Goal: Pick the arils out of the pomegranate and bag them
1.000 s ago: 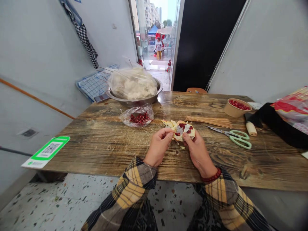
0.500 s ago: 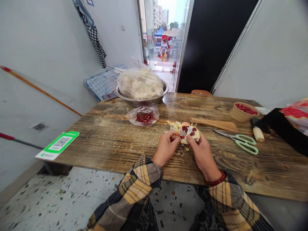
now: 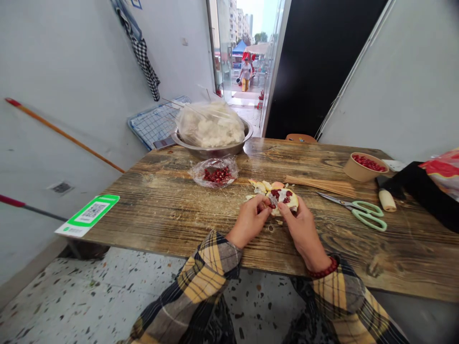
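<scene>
My right hand [image 3: 303, 231] is closed around an opened piece of pomegranate [image 3: 289, 198], its red seeds and pale membrane facing up. The fingers of my left hand [image 3: 251, 217] are curled at the left side of that piece, with red pomegranate seeds [image 3: 263, 207] showing between them. Bits of yellowish peel [image 3: 263, 186] lie on the table just beyond both hands. Farther off to the left, a clear plastic bag [image 3: 197, 177] lies spread with loose red seeds [image 3: 218, 175] in it.
Green-handled scissors [image 3: 369, 215] and a bundle of wooden skewers [image 3: 321, 185] lie right of my hands. A paper bowl of seeds [image 3: 360, 171] and a knife with a pale handle [image 3: 387, 200] are farther right. A metal basin [image 3: 211, 152] holds a bagged whitish mass [image 3: 218, 129].
My left fingers have shifted slightly and curled in against the pomegranate piece. The seeds at their tips are less exposed. The person outside the doorway has moved a little.
</scene>
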Tool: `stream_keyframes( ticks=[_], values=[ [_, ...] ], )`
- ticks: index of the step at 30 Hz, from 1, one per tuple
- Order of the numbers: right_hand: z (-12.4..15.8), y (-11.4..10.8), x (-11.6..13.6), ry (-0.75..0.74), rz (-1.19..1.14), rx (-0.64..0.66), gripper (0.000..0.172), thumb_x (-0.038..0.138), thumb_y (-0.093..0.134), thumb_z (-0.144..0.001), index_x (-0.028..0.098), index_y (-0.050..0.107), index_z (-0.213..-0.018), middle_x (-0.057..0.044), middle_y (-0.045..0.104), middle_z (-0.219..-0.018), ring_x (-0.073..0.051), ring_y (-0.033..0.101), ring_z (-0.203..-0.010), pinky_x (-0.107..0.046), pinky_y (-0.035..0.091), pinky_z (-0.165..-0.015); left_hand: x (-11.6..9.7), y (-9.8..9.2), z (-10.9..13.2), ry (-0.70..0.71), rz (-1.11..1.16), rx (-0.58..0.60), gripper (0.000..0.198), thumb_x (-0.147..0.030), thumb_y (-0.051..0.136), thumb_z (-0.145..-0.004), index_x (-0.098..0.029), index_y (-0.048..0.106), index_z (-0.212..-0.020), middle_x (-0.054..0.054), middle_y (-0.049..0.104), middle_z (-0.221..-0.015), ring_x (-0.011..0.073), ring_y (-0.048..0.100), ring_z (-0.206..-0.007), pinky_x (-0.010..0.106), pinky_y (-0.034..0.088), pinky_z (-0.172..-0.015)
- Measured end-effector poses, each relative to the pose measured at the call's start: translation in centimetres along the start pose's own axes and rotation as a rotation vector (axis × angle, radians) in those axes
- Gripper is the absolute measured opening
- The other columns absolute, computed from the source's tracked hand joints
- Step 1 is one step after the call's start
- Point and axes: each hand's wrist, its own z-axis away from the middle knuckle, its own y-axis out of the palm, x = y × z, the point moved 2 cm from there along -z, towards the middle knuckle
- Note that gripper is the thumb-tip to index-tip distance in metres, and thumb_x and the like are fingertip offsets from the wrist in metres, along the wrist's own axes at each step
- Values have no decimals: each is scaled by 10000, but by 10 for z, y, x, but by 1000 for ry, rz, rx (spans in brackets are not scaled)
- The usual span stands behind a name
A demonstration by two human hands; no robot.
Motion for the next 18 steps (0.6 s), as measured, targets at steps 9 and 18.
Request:
stream_keyframes(
  ticks=[9,18],
  values=[
    [0,1,0,7,13,6,456,464,668,-766,180,594,-1115,-88,669,-1080,-209,609,-890,-351,461,-828,7,1,-2,22,13,-10,14,-172,533,-783,-175,523,-791,-43,470,-649,100,415,-606,228,330,-600],
    [0,1,2,31,-8,-10,431,449,692,-739,185,614,-1071,-60,685,-997,-197,601,-848,-324,461,-769,-1,-2,-2,-88,204,13,71,-184,591,-743,-157,527,-727,-36,486,-629,80,409,-580,205,317,-549]
  ],
)
